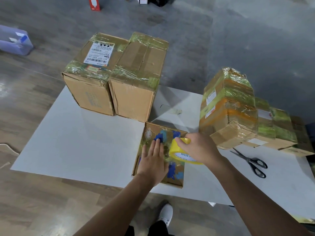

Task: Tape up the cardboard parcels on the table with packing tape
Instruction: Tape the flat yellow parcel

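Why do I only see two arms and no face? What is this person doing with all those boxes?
The camera sits on the person's head and looks down, so you see only arms, as if through their own eyes. There is just this one picture. The left hand lies flat, fingers straight, pressing on a flat cardboard parcel with blue shapes. The right hand curls round a yellow roll of packing tape on that parcel. All this is on a white table. Behind stand two tall brown cardboard boxes, already wrapped with shiny tape. On the right is a pile of taped cardboard parcels, with black-handled scissors lying beside it.
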`<state>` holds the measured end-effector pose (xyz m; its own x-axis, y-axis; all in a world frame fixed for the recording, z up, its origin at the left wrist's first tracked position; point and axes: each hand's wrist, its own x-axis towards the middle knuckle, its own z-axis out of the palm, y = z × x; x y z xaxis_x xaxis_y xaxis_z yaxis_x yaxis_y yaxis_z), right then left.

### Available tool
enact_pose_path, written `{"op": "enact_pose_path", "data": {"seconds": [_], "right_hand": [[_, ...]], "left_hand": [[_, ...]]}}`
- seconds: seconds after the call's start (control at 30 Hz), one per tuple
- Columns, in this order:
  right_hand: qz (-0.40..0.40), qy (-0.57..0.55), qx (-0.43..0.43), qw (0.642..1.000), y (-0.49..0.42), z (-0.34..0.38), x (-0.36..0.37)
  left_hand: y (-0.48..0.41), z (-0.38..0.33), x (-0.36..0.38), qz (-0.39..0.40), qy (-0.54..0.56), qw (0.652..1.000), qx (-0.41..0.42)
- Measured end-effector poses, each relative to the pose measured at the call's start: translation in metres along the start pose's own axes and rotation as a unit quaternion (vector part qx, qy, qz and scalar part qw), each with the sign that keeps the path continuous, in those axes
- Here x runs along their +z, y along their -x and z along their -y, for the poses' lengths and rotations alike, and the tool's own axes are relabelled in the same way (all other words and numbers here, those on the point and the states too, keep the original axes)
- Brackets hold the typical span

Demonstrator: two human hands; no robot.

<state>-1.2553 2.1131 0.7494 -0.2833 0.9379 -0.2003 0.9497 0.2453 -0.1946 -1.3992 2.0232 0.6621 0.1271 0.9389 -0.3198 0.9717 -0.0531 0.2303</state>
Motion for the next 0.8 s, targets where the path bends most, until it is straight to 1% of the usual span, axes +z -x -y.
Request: {"op": "enact_pose_path", "data": {"seconds": [0.07,0.17,0.23,0.3,0.43,0.5,0.67,0.8], "right_hand": [[-0.009,-0.023,-0.006,1.000,0.000,-0.002,0.001],[0.028,-0.125,-0.006,0.992,0.004,-0.014,-0.003],[0.044,-0.170,-0.002,0.985,0.005,-0.018,-0.005],[0.039,-0.152,0.004,0.988,0.004,-0.019,-0.006],[0.017,-0.028,0.006,0.999,0.004,-0.043,-0.002],[0.022,0.005,0.012,1.000,0.009,-0.059,0.005],[0.044,-0.005,0.022,0.999,0.011,-0.072,0.023],[0.047,-0.009,0.010,0.999,0.009,-0.077,0.031]], "left_hand": [[-0.001,-0.007,0.003,-0.004,0.009,1.000,0.017],[-0.001,-0.006,0.012,0.010,0.008,1.000,0.020],[-0.002,-0.005,0.014,0.014,0.003,1.000,0.016],[-0.003,-0.006,0.014,0.018,0.000,1.000,0.011],[-0.005,-0.008,0.013,0.029,-0.009,1.000,0.003],[-0.006,-0.009,0.013,0.034,-0.009,0.999,0.000],[-0.006,-0.013,0.013,0.046,-0.021,0.999,-0.006],[-0.007,-0.028,0.005,0.047,-0.034,0.997,-0.042]]}}
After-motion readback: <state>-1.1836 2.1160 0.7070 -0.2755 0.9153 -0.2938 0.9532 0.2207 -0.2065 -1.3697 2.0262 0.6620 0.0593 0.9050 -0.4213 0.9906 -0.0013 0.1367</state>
